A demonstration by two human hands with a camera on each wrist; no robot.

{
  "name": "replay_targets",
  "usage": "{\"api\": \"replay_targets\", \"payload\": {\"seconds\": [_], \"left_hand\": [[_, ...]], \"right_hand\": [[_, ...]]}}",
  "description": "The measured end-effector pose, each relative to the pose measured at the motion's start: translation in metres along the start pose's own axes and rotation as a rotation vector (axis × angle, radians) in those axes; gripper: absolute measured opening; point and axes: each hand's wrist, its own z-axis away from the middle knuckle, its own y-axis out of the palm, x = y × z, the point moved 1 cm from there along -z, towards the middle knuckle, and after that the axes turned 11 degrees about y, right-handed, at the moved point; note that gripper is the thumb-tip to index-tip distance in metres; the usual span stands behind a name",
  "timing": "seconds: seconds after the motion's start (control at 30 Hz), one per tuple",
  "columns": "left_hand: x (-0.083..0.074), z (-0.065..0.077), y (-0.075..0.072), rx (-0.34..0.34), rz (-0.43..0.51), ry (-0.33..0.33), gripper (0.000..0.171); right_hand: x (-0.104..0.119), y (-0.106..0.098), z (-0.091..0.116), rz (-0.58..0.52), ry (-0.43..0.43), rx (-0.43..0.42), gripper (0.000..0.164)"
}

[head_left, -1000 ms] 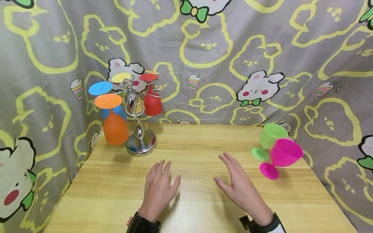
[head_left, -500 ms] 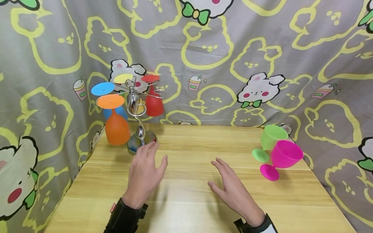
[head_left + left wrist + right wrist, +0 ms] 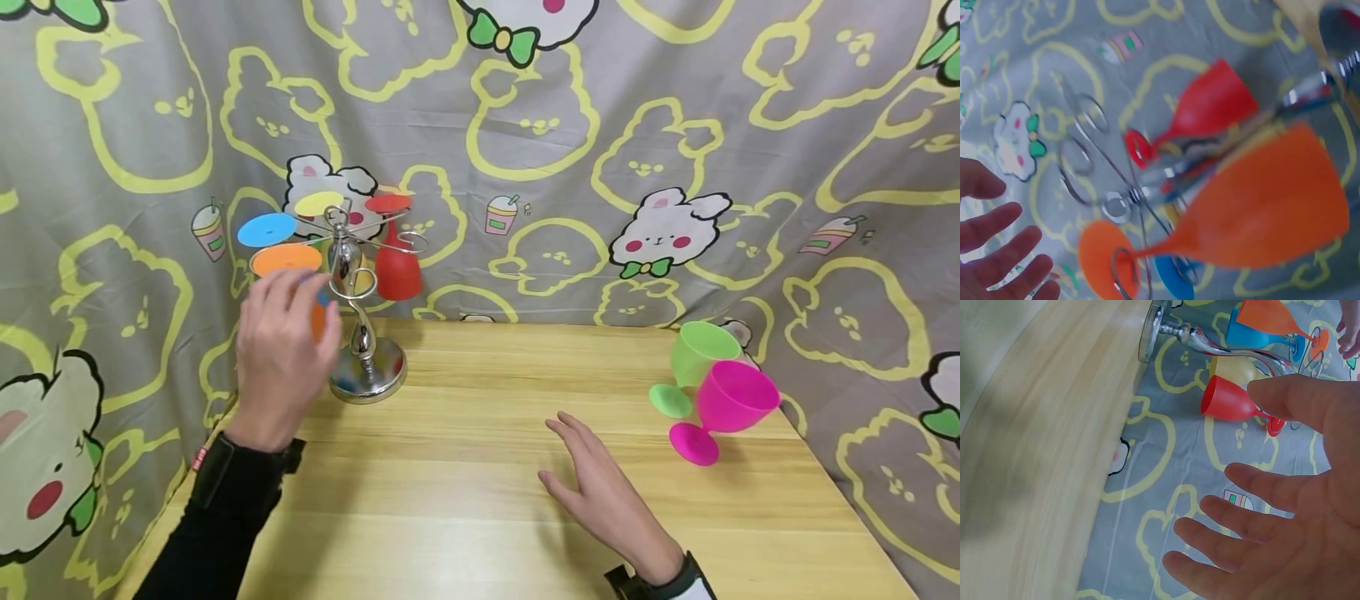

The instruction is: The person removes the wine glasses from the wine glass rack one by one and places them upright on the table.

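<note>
A chrome goblet rack (image 3: 363, 337) stands at the back left of the table. Upside down from its wire arms hang an orange goblet (image 3: 1272, 203), a blue goblet (image 3: 267, 230), a yellow goblet (image 3: 320, 202) and a red goblet (image 3: 399, 273). My left hand (image 3: 279, 350) is raised beside the orange goblet and hides most of its bowl in the head view. In the left wrist view its fingers are spread, apart from the orange foot. Low over the middle right, my right hand (image 3: 611, 500) holds nothing, its fingers extended.
At the right stand a green goblet (image 3: 702, 354) and, closer to me, a pink goblet (image 3: 738, 397), both upright. The wooden table (image 3: 465, 392) meets a grey patterned curtain (image 3: 540, 250) at the back and sides. Two wire loops of the rack carry no goblet.
My left hand has moved left and up, from over the table's middle past the rack base to the orange goblet. My right hand has shifted slightly left. The goblets stay in place.
</note>
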Motion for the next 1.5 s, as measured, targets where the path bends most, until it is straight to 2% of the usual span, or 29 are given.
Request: {"api": "replay_targets", "payload": {"seconds": [0.1, 0.17, 0.33, 0.57, 0.73, 0.87, 1.03, 1.23, 1.5], "left_hand": [[0.018, -0.007, 0.001, 0.021, -0.021, 0.002, 0.035], [0.026, -0.008, 0.003, 0.059, -0.025, 0.008, 0.037], [0.039, -0.004, 0.007, 0.118, -0.033, 0.021, 0.033], [0.046, -0.006, 0.006, 0.055, -0.08, 0.076, 0.038], [0.051, -0.008, -0.003, 0.002, -0.067, 0.059, 0.043], [0.058, -0.012, -0.007, -0.011, -0.077, 0.034, 0.041], [0.066, -0.018, -0.006, 0.019, -0.092, 0.031, 0.042], [0.068, -0.024, 0.003, 0.076, -0.091, 0.033, 0.044], [0.056, -0.032, 0.016, 0.069, -0.055, 0.075, 0.042]], "right_hand": [[-0.001, 0.0, 0.0, 0.0, 0.005, 0.002, 0.064], [-0.002, 0.0, 0.0, -0.002, 0.011, 0.005, 0.063], [-0.003, 0.0, 0.002, -0.003, 0.024, 0.013, 0.062], [-0.005, 0.001, 0.003, -0.004, 0.029, 0.005, 0.063], [-0.006, 0.002, 0.004, -0.005, 0.033, 0.006, 0.064], [-0.006, 0.003, 0.004, -0.011, 0.035, 0.007, 0.064], [-0.007, 0.005, 0.004, -0.013, 0.037, 0.015, 0.063], [-0.009, 0.005, 0.005, -0.016, 0.046, 0.016, 0.062], [-0.012, 0.002, 0.007, -0.001, 0.065, 0.011, 0.061]]}}
